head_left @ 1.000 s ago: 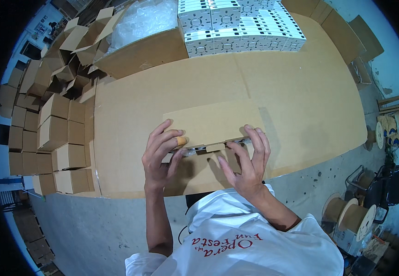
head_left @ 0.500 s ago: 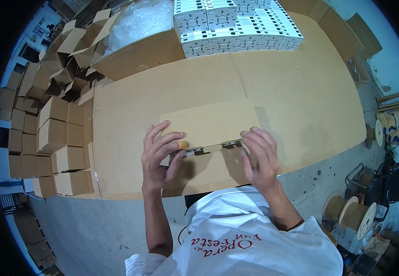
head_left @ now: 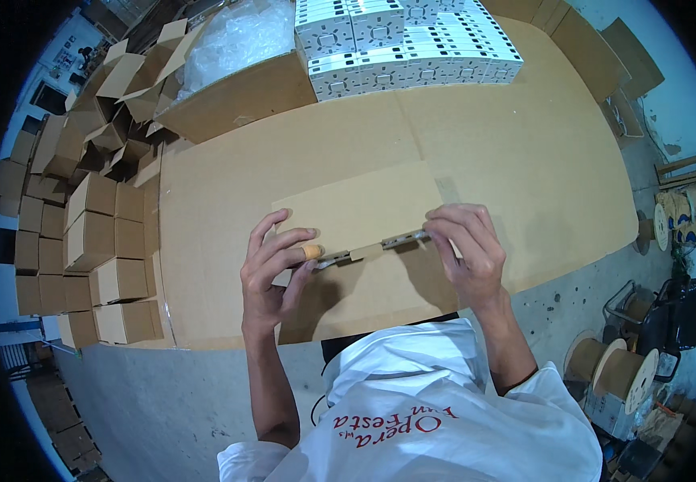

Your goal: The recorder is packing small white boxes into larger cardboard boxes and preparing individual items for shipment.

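Observation:
A flat brown cardboard box [head_left: 356, 205] lies before me on the cardboard-covered table, its plain lid facing up. Along its near edge runs a narrow gap with dark slots, and a small tab [head_left: 366, 252] sticks out at the middle. My left hand [head_left: 274, 265] grips the box's left end, fingers spread over the lid and thumb at the near corner; a tan bandage wraps one finger. At the near right corner, my right hand [head_left: 472, 249] pinches the edge between thumb and curled fingers. What lies inside the box is mostly hidden.
White patterned boxes [head_left: 412, 68] are stacked at the far side. Beside them stands an open carton [head_left: 240, 100] of clear plastic wrap [head_left: 240, 44]. Brown cartons [head_left: 91, 233] pile up on the left. Cable spools [head_left: 625, 377] and a black chair [head_left: 677, 321] stand at right.
My right hand has moved slightly right, its fingers curling from the lid into a pinch at the near right corner. My left hand keeps nearly the same grip.

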A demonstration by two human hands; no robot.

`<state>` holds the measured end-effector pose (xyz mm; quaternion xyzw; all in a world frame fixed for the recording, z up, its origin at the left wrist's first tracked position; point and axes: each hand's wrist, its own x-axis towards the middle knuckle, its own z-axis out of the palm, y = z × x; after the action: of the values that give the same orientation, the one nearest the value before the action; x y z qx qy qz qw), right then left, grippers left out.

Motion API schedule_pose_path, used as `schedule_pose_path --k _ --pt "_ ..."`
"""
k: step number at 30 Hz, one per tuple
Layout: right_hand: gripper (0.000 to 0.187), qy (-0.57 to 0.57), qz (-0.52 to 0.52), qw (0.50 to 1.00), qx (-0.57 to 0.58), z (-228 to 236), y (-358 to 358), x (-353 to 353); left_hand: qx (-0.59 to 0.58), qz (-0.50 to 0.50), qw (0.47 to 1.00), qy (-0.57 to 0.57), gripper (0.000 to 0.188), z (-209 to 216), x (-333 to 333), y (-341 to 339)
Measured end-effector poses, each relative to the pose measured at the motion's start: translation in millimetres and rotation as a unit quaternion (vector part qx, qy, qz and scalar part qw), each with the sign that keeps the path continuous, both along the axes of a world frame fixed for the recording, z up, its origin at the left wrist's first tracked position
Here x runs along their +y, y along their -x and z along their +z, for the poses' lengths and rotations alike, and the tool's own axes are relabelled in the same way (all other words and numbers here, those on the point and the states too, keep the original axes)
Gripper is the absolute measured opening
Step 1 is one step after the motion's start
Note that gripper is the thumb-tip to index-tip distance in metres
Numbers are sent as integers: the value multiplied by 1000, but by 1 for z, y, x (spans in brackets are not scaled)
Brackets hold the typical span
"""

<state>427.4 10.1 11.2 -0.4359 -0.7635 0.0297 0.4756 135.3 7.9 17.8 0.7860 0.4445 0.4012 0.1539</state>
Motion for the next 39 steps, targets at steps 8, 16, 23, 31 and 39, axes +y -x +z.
schedule_pose_path --k 8,16,23,31,39 --pt "21 20 22 999 -23 2 -13 11 8 0 1000 3 12 -2 3 -1" --pt "24 137 45 984 107 -7 -33 25 10 -3 1000 13 16 -3 9 -1" --pt "21 156 75 979 105 -11 -43 30 4 -18 1000 13 15 -6 11 3" --pt "23 115 90 988 -41 11 -36 23 2 -4 1000 26 15 -2 4 2" --pt "23 26 62 992 -105 -11 24 -2 126 51 988 -73 47 -6 -9 -34"
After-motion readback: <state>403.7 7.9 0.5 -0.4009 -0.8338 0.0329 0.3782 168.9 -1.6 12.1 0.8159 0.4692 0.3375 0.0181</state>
